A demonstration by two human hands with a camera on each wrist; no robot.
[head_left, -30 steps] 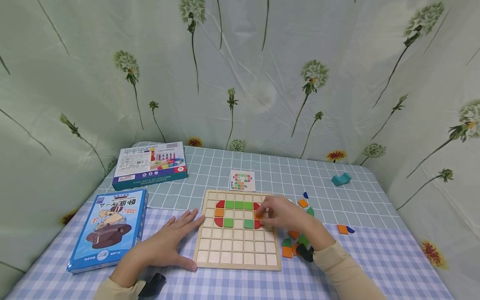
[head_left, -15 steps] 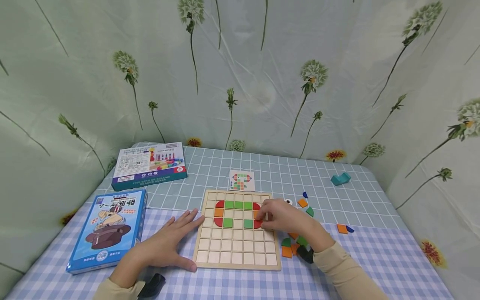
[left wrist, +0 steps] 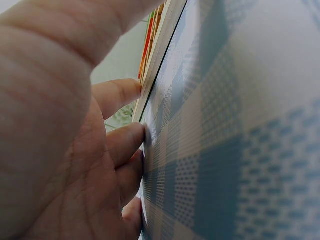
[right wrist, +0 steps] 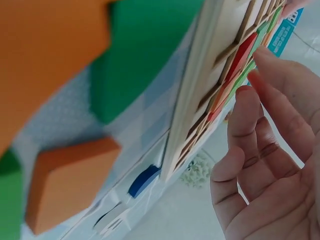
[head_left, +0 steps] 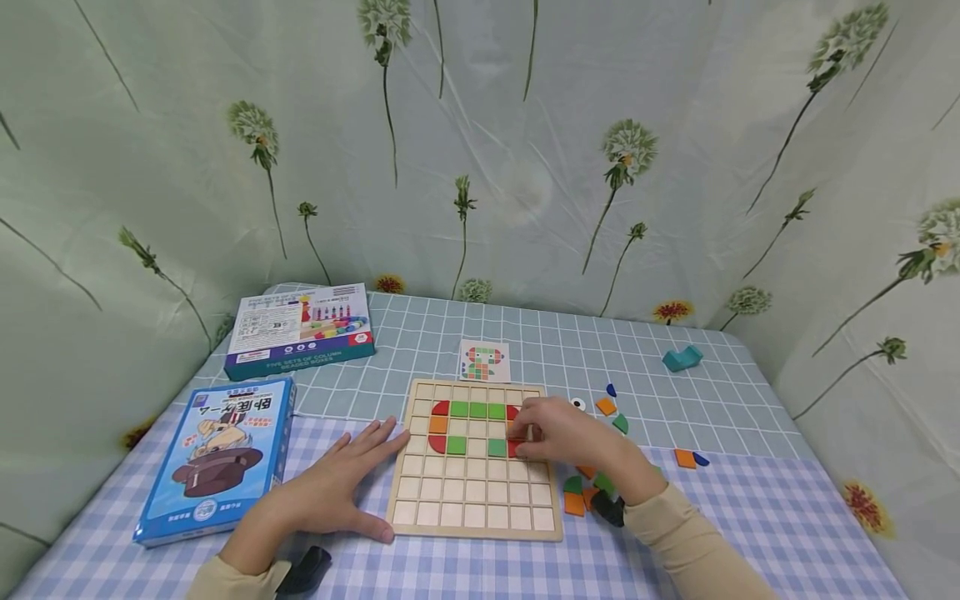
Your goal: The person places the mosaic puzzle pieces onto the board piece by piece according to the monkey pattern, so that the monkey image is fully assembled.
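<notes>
A wooden grid board (head_left: pixel 476 536) lies on the tabletop, with green, red and orange tiles in a ring in its upper part. My left hand (head_left: pixel 337 479) rests spread at the board's left side, index fingertip and thumb at its edge. My right hand (head_left: pixel 566 432) is over the ring's right side, its fingertips at the tiles there. In the right wrist view, a red tile (right wrist: pixel 242 55) and an orange tile (right wrist: pixel 216 102) lie in the board beside those fingertips, and no piece shows between them. The hand partly hides these tiles in the head view.
A pattern card (head_left: pixel 484 362) lies behind the board. Loose orange tiles (head_left: pixel 573 503), green pieces and blue pieces (head_left: pixel 611 390) are scattered to its right. A blue game box (head_left: pixel 217 458) and a bead box (head_left: pixel 300 329) stand left. A teal piece (head_left: pixel 682 358) lies far right.
My right fingertips have shifted slightly left and down along the ring's right side. The orange piece first seen at those fingertips now lies in the board. My left hand has stayed put.
</notes>
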